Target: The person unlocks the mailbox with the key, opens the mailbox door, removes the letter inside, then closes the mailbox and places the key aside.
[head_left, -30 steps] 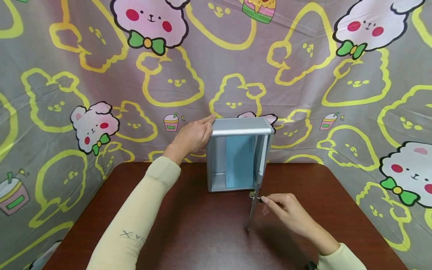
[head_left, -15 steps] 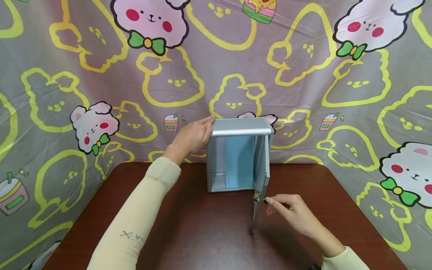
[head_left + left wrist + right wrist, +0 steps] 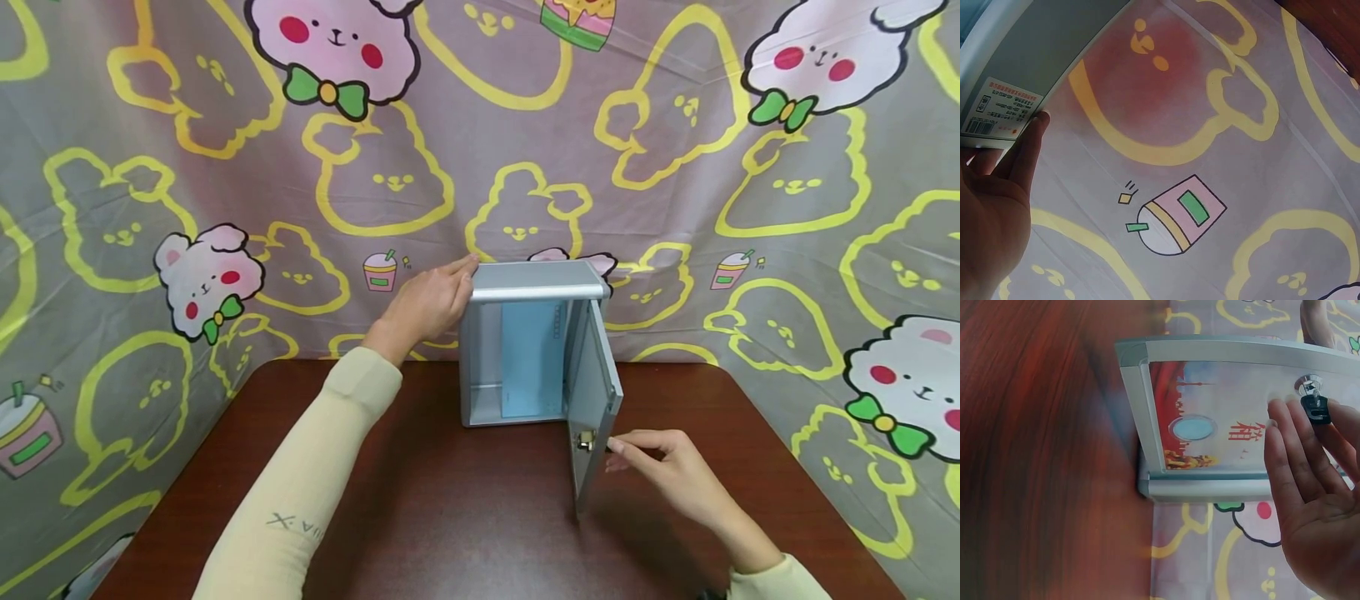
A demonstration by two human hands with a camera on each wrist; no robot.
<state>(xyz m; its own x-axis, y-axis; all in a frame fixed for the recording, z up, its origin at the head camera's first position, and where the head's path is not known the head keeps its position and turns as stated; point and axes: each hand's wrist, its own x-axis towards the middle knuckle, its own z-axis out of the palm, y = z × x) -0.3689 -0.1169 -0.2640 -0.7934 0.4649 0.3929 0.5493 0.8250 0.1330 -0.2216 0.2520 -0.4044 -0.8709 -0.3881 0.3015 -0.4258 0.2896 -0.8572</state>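
A silver metal box [image 3: 536, 277] with a hinged front door [image 3: 594, 392] stands on the table, its door swung out at the right. At its upper left corner my left hand [image 3: 427, 304] grips the edge. In the left wrist view fingers lie beside a printed label [image 3: 1000, 112] on the box. My right hand [image 3: 667, 471] pinches a black-headed key [image 3: 1316, 411] between thumb and index finger, the other fingers extended. The key sits in the round lock [image 3: 1307, 381] on the door's printed outer face. A brass latch [image 3: 585, 440] shows on the inner face.
Inside the box is a light blue panel [image 3: 532, 358]. The dark red-brown tabletop [image 3: 420, 500] surrounds the box. A cartoon-printed cloth [image 3: 517, 142] hangs behind and along both sides.
The door has swung further out to the right, and my right hand has moved right with the key. My left hand stays on the box corner.
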